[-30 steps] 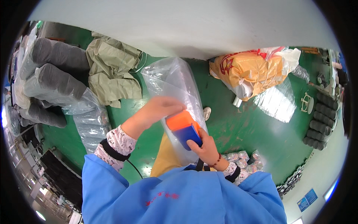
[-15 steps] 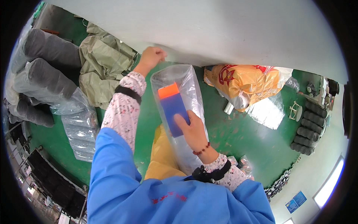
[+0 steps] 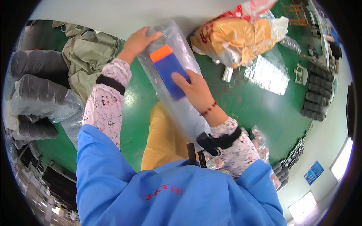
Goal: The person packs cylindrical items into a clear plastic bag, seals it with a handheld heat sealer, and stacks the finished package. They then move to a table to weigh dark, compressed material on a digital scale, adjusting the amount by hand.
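Observation:
A long clear plastic bag [image 3: 171, 115] slants down in front of me over my lap. Against its upper part lies a flat rectangular blue block [image 3: 167, 73] with an orange end; whether it is inside the bag or on top I cannot tell. My right hand [image 3: 194, 88] is closed on the block's lower right side, thumb across its blue face and the other fingers partly hidden. At the bag's top left corner, my left hand [image 3: 139, 42] grips the plastic with its thumb over the edge.
Plastic-wrapped dark grey rolls [image 3: 39, 90] and a crumpled olive sheet [image 3: 85, 52] lie left on the green floor [image 3: 233, 109]. A yellow sack [image 3: 230, 37] stands at the far right, by a clear plastic sheet [image 3: 267, 75]. Wrapped round items [image 3: 258, 141] lie near my right arm.
The bag and the block have moved up and left in the view and tilted more. My left hand has come down from above the bag onto its top corner. My right hand keeps its hold.

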{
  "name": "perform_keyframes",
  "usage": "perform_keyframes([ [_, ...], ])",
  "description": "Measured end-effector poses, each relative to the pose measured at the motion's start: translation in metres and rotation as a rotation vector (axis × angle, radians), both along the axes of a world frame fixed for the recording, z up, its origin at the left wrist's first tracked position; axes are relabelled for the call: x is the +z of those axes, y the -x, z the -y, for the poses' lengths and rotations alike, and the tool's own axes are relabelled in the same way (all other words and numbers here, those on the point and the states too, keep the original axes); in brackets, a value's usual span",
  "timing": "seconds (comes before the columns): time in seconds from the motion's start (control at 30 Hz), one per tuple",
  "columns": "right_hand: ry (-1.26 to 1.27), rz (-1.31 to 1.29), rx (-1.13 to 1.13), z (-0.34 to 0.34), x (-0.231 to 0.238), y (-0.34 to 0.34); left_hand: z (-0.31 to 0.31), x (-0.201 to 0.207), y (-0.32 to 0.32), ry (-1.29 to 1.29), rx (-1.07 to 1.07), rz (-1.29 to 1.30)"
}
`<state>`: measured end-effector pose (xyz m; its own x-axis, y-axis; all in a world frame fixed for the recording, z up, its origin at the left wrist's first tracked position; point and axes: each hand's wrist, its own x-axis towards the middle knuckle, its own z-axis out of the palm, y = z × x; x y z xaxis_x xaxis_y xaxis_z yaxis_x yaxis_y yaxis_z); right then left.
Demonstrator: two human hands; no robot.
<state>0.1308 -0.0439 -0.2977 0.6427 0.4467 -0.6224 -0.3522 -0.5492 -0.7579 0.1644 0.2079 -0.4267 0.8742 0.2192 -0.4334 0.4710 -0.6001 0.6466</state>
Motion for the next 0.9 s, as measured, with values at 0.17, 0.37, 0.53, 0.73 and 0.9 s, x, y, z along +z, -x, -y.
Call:
perform_keyframes([
  [0.17, 0.203, -0.175, 0.077, 0.184, 0.041, 0.118, -0.003, -0.028, -0.011, -0.067, 0.010, 0.091],
  [0.37, 0.575, -0.401, 0.056, 0.447, 0.025, 0.296, 0.004, -0.007, -0.005, -0.013, -0.003, -0.032],
  [0.53, 0.649, -0.250, 0.121, 0.460, -0.142, 0.323, 0.034, 0.003, -0.007, -0.137, 0.073, 0.085],
  [0.73, 0.669, -0.023, 0.315, 0.352, -0.194, 0.240, 0.034, -0.025, 0.026, -0.787, -0.089, 0.357],
  [0.9, 0.849, 0.185, 0.309, 0.347, -0.191, 0.264, 0.287, 0.037, 0.148, -0.491, -0.738, 0.381],
])
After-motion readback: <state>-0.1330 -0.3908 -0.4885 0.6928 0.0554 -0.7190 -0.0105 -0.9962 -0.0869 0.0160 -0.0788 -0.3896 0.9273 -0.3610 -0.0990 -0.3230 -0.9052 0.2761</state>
